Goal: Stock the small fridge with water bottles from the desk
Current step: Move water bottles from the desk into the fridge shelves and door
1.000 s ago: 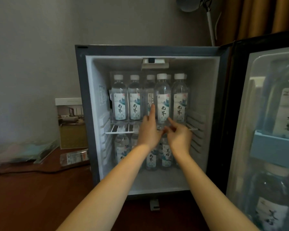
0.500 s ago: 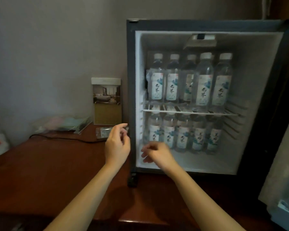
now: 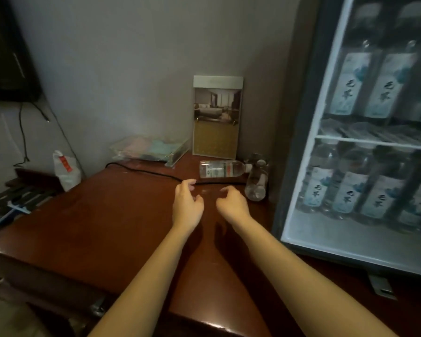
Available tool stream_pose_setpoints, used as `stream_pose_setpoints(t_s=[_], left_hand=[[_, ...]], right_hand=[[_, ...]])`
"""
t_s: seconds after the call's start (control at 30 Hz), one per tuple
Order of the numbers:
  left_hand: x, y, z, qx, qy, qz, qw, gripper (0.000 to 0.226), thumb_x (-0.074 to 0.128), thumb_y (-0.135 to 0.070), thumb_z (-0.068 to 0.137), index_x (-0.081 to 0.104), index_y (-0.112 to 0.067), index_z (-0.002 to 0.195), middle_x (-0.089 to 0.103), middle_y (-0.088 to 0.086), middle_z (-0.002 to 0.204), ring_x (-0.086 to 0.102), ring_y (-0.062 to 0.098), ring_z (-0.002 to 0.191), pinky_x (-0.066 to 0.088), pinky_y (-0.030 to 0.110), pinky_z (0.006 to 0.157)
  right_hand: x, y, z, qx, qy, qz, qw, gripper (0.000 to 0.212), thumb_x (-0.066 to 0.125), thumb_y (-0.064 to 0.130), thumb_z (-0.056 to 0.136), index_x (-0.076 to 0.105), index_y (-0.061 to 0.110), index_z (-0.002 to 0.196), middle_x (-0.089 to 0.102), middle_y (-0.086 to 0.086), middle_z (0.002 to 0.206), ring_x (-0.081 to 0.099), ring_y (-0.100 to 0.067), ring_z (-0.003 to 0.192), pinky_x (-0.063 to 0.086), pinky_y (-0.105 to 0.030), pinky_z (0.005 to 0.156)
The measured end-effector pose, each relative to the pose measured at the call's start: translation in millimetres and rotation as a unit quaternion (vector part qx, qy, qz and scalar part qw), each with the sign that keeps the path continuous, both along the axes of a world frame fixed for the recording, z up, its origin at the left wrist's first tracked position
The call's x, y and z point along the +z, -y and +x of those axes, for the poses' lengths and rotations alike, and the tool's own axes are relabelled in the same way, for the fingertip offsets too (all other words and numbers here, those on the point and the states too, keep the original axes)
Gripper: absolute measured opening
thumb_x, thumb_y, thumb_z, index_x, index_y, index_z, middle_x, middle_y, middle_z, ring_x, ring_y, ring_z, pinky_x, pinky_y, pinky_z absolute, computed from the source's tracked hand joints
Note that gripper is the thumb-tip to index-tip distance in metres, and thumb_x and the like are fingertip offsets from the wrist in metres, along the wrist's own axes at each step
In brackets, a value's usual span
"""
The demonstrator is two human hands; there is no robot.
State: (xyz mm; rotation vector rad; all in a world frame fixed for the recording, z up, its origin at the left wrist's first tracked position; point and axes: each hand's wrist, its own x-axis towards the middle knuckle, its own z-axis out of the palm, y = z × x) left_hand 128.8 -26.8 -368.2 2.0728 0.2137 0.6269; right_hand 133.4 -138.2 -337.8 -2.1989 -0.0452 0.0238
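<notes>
1. Out over the brown desk (image 3: 95,227) with the left hand (image 3: 187,205): fingers loosely curled, thumb apart, gripping nothing, fingertips at the black cable (image 3: 151,172) that runs across the desktop.
2. Alongside it, the right hand (image 3: 231,205): fingers bent and relaxed, holding nothing, close to the left one but not touching it.
3. Just beyond the fingertips, behind the cable, flat on its side with the cap pointing right: a clear water bottle (image 3: 220,169) with a white label.
4. Right by that cap, a second bottle (image 3: 255,184), also lying down, base towards the camera, close beside the dark outer wall of the fridge (image 3: 299,132). Touching that wall or not, cannot tell.
5. Over on the right, straight into the lit white inside of the fridge: an upper row of bottles (image 3: 348,86), upright on the wire shelf (image 3: 374,142), labels facing out.
6. Under that shelf, a lower row of bottles (image 3: 343,193), upright on the fridge floor, packed side by side. Blurred here, so no count.
7. At the back of the desk, upright against the grey wall: a photo card (image 3: 215,117) showing a hotel room.
8. Left of it, a clear tray (image 3: 151,150) with pale pink and green packets inside.
9. Past the desk's left edge, a white plastic bag (image 3: 65,170) with a red mark, below a dark screen (image 3: 7,52) and thin hanging cords.
</notes>
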Motion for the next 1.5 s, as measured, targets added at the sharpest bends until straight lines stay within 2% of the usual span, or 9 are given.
stream_pose_setpoints(t_s=[0.2, 0.43, 0.57, 0.7, 0.87, 1.0, 1.13, 1.3, 1.5], left_hand=[[-3, -22, 53, 0.000, -0.069, -0.025, 0.997, 0.040, 0.053, -0.011, 0.089, 0.044, -0.015, 0.127, 0.041, 0.007, 0.128, 0.052, 0.026, 0.108, 0.036, 0.026, 0.082], [-14, -39, 61, 0.018, -0.023, -0.041, 0.999, 0.038, 0.055, -0.010, 0.087, 0.046, -0.015, 0.124, 0.042, 0.000, 0.115, 0.056, 0.021, 0.080, 0.042, 0.028, 0.079], [-12, -43, 60, 0.027, 0.004, -0.043, 0.999, 0.037, 0.055, -0.009, 0.087, 0.048, -0.015, 0.122, 0.039, -0.004, 0.109, 0.053, 0.015, 0.072, 0.044, 0.030, 0.080], [-13, -48, 64, 0.048, -0.004, -0.069, 0.996, 0.035, 0.056, -0.010, 0.087, 0.049, -0.014, 0.121, 0.045, 0.001, 0.115, 0.051, 0.016, 0.075, 0.042, 0.030, 0.084], [-14, -46, 61, 0.054, -0.012, -0.076, 0.996, 0.035, 0.057, -0.009, 0.085, 0.052, -0.012, 0.119, 0.049, 0.008, 0.120, 0.056, 0.026, 0.097, 0.038, 0.026, 0.085], [-13, -42, 58, 0.043, -0.010, -0.071, 0.996, 0.032, 0.056, -0.008, 0.085, 0.054, -0.014, 0.117, 0.049, 0.006, 0.118, 0.054, 0.021, 0.087, 0.036, 0.023, 0.080], [-12, -43, 59, 0.039, -0.016, -0.071, 0.997, 0.031, 0.055, -0.010, 0.087, 0.054, -0.015, 0.117, 0.048, 0.005, 0.120, 0.054, 0.022, 0.096, 0.035, 0.022, 0.082], [-13, -47, 60, 0.056, -0.025, -0.079, 0.995, 0.031, 0.054, -0.010, 0.087, 0.055, -0.014, 0.118, 0.048, 0.006, 0.121, 0.052, 0.021, 0.101, 0.032, 0.020, 0.081], [-17, -53, 64, 0.046, -0.024, -0.115, 0.992, 0.024, 0.053, -0.015, 0.089, 0.055, -0.021, 0.112, 0.052, -0.003, 0.111, 0.055, 0.018, 0.100, 0.043, 0.029, 0.091]], right_hand=[[-4, -32, 76, -0.058, 0.006, -0.087, 0.994, 0.055, 0.054, 0.013, 0.087, 0.036, 0.011, 0.138, 0.037, -0.017, 0.142, 0.041, -0.036, 0.127, 0.040, -0.039, 0.100], [-16, -60, 141, -0.029, 0.082, -0.218, 0.972, 0.082, 0.063, 0.039, 0.083, 0.014, 0.027, 0.149, -0.003, -0.007, 0.159, -0.005, -0.036, 0.145, 0.007, -0.052, 0.116], [-24, -73, 161, -0.002, 0.060, -0.244, 0.968, 0.076, 0.037, 0.067, 0.086, 0.012, 0.033, 0.149, 0.005, 0.001, 0.159, -0.010, -0.035, 0.144, -0.001, -0.061, 0.112], [-23, -74, 157, -0.032, 0.107, -0.271, 0.956, 0.061, 0.027, 0.063, 0.091, 0.040, 0.026, 0.139, 0.017, -0.008, 0.154, 0.007, -0.039, 0.141, 0.005, -0.067, 0.108], [-15, -83, 148, -0.146, 0.086, -0.142, 0.975, 0.047, 0.038, 0.055, 0.092, 0.053, 0.025, 0.126, 0.021, -0.016, 0.147, 0.013, -0.039, 0.137, 0.017, -0.065, 0.108], [-9, -86, 148, -0.233, 0.056, -0.064, 0.969, 0.045, 0.055, 0.049, 0.087, 0.052, 0.023, 0.123, 0.023, -0.015, 0.141, 0.024, -0.035, 0.130, 0.030, -0.052, 0.102], [-2, -80, 147, -0.295, -0.041, 0.068, 0.952, 0.080, 0.073, 0.036, 0.073, 0.026, 0.016, 0.135, 0.022, -0.014, 0.141, 0.029, -0.034, 0.127, 0.037, -0.045, 0.099], [-5, -74, 140, -0.263, -0.129, 0.191, 0.937, 0.099, 0.076, 0.026, 0.072, 0.006, 0.024, 0.142, 0.024, -0.019, 0.142, 0.038, -0.040, 0.125, 0.042, -0.046, 0.095], [-14, -63, 122, -0.203, -0.116, 0.289, 0.928, 0.086, 0.077, 0.025, 0.071, 0.022, 0.011, 0.135, 0.048, -0.018, 0.130, 0.053, -0.034, 0.115, 0.049, -0.042, 0.093]])
